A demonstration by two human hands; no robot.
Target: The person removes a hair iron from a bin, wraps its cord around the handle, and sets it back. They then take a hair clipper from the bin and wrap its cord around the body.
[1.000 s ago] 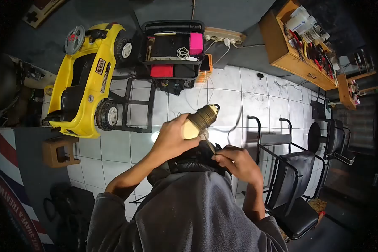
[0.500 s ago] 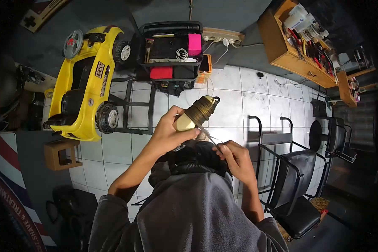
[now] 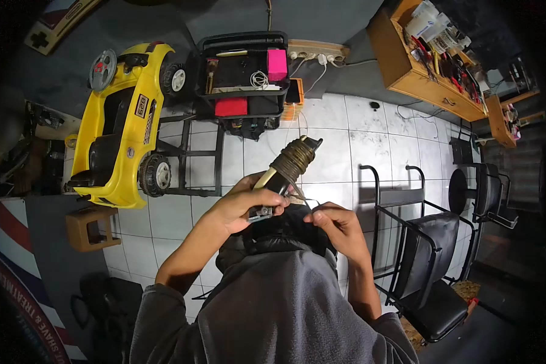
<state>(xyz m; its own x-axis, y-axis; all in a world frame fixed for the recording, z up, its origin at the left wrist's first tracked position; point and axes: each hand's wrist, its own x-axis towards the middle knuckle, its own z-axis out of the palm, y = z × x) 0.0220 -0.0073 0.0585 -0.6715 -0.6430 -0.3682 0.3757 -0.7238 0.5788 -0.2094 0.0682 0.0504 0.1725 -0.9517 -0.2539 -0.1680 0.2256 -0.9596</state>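
This looks like a barber's shop. The clearest sign is the banner (image 3: 30,312) at the left, with its red, white and blue bands and lettering that includes "SHAVE & TREATMEN". At least 2 black padded seats on metal frames, a nearer chair (image 3: 431,249) and a farther chair (image 3: 486,193), stand on white floor tiles (image 3: 327,115). A wooden cabinet (image 3: 400,76) bears a crowd of small implements and containers (image 3: 434,30), and a tiered black trolley (image 3: 233,70) holds more oddments. The yellow ride-on toy car (image 3: 112,189) suits a shop serving children too.
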